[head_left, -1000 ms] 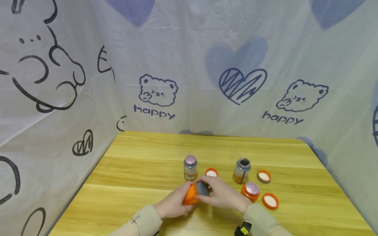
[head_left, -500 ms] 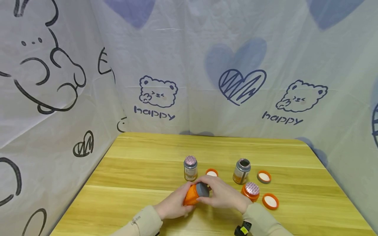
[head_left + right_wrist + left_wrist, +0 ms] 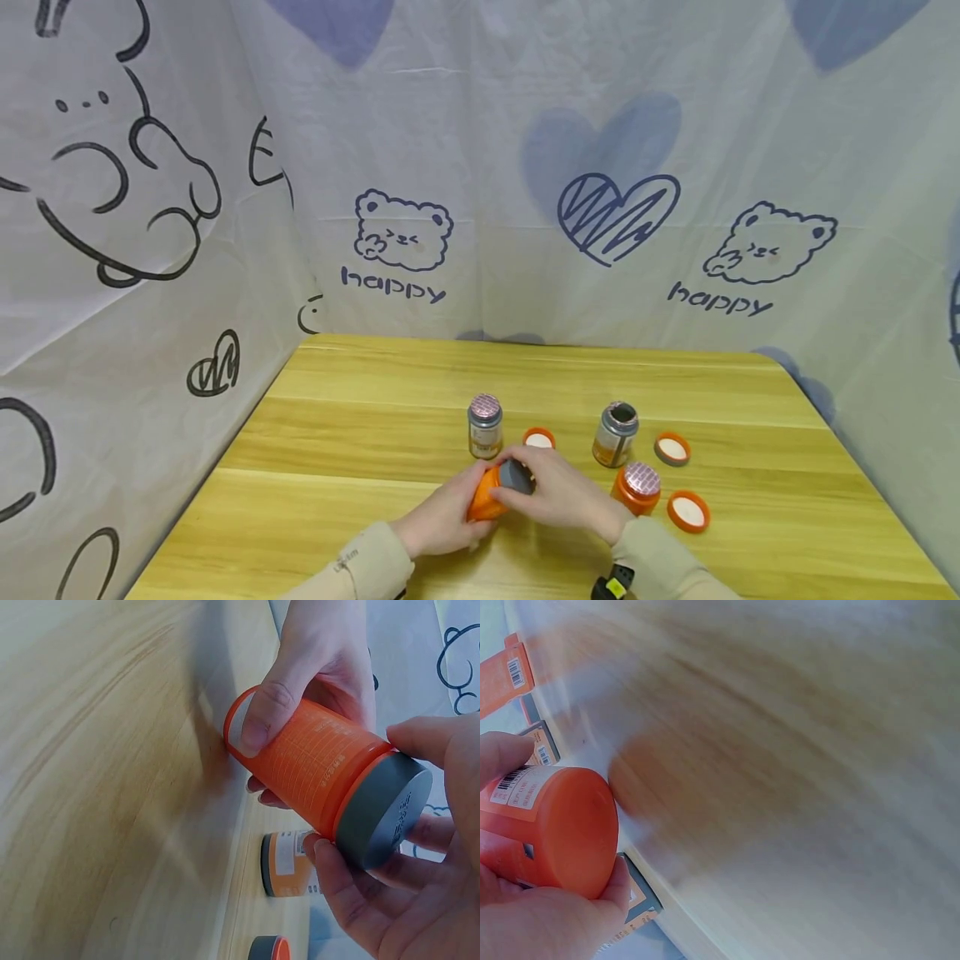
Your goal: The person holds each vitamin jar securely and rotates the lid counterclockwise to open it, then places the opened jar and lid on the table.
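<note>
An orange bottle [image 3: 483, 498] with a dark grey cap [image 3: 386, 811] is tilted on its side just over the table's near middle. My left hand [image 3: 441, 518] grips the bottle's body, its thumb lying along the label in the right wrist view. Around the cap curl the fingers and thumb of my right hand [image 3: 564, 493], with fingertips at the cap's edge. The left wrist view shows the bottle's smooth orange base [image 3: 581, 832]. In the head view, my right hand covers part of the cap.
Behind the hands stand a foil-sealed grey bottle [image 3: 485, 432] and an uncapped grey bottle [image 3: 615, 440]. A foil-sealed orange bottle [image 3: 637, 490] is beside my right wrist. Upturned caps lie at the centre [image 3: 538, 439] and right, one grey-sided cap [image 3: 672, 450] behind an orange cap [image 3: 687, 512].
My right hand shifts slightly on the cap, its thumb moving up and left toward the bottle's shoulder. The left hand and the bottle stay nearly in place.
</note>
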`<state>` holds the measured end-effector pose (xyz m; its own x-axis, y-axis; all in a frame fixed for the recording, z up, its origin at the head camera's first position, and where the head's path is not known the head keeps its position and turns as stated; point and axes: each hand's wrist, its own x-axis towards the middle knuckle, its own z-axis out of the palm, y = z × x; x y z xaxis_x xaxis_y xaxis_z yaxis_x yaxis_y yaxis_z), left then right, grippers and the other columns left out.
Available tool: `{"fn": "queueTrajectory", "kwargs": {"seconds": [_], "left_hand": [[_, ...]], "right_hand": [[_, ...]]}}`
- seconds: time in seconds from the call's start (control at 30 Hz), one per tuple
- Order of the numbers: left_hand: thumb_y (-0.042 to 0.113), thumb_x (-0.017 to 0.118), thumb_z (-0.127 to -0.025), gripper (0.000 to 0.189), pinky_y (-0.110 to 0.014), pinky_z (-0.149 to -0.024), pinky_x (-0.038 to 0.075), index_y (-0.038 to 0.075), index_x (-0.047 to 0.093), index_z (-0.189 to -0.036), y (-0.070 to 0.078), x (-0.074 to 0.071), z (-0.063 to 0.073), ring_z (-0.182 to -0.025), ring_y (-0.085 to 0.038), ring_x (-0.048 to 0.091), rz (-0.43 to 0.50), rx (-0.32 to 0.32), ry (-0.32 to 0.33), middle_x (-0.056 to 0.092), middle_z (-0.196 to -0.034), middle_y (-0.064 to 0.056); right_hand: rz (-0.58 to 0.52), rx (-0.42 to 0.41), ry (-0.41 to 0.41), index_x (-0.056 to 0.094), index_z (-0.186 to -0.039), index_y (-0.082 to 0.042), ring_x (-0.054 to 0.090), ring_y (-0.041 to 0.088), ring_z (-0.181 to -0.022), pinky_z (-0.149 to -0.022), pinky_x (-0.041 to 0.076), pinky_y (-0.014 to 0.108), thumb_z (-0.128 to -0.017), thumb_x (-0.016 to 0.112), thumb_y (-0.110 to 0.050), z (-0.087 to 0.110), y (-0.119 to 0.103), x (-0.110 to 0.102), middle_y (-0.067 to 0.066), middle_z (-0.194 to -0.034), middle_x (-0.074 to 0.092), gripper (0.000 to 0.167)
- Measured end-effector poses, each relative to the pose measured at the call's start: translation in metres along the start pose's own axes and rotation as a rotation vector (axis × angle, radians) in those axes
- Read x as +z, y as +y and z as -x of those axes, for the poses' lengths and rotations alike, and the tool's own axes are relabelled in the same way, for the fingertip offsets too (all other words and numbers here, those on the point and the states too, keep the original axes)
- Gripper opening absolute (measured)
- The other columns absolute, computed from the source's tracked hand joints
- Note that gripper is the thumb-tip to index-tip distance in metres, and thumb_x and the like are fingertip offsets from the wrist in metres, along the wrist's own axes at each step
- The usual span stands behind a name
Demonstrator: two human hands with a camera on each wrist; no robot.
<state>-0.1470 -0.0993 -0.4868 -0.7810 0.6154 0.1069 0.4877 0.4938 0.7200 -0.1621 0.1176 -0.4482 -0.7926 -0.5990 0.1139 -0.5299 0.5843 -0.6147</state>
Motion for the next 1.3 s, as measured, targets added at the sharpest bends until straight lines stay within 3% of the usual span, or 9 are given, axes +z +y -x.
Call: {"fn": "queueTrajectory", "kwargs": {"seconds": [0.13, 0.43, 0.7, 1.3], "left_hand": [[0.009, 0.072, -0.088, 0.059, -0.025, -0.089, 0.050, 0.016, 0.042, -0.138, 0.0001, 0.0007, -0.0003, -0.099, -0.008, 0.058, -0.024, -0.002, -0.003, 0.059, -0.121, -0.001], [0.009, 0.073, -0.088, 0.061, -0.023, -0.085, 0.049, 0.018, 0.042, -0.139, 0.0005, 0.0013, -0.0010, -0.093, -0.004, 0.058, 0.015, -0.025, -0.028, 0.060, -0.116, -0.001], [0.010, 0.073, -0.087, 0.060, -0.026, -0.090, 0.049, 0.016, 0.043, -0.138, 0.0016, 0.0007, -0.0010, -0.100, -0.007, 0.057, -0.037, -0.004, -0.006, 0.059, -0.121, 0.000], [0.010, 0.074, -0.086, 0.059, -0.027, -0.088, 0.049, 0.016, 0.044, -0.137, 0.0016, 0.0025, -0.0007, -0.099, -0.007, 0.057, -0.068, -0.009, 0.014, 0.060, -0.121, 0.000]], "right_hand": [[-0.019, 0.040, -0.006, 0.065, -0.120, -0.023, 0.060, 0.006, -0.092, -0.079, 0.048, 0.023, -0.096, 0.064, -0.048, -0.0007, -0.0028, 0.0006, -0.006, -0.114, 0.070, 0.035], [-0.028, 0.094, -0.007, 0.066, -0.116, -0.025, 0.058, 0.009, -0.086, -0.073, 0.046, 0.024, -0.097, 0.059, -0.052, -0.0003, -0.0031, 0.0011, -0.004, -0.108, 0.071, 0.034], [-0.034, 0.050, -0.007, 0.066, -0.116, -0.022, 0.058, 0.006, -0.085, -0.073, 0.047, 0.023, -0.097, 0.061, -0.048, -0.0003, -0.0005, 0.0016, -0.004, -0.106, 0.071, 0.033], [-0.019, -0.038, -0.019, 0.064, -0.122, -0.019, 0.060, 0.004, -0.090, -0.081, 0.050, 0.023, -0.096, 0.064, -0.044, 0.0028, 0.0034, 0.0002, -0.005, -0.108, 0.070, 0.035]]}}
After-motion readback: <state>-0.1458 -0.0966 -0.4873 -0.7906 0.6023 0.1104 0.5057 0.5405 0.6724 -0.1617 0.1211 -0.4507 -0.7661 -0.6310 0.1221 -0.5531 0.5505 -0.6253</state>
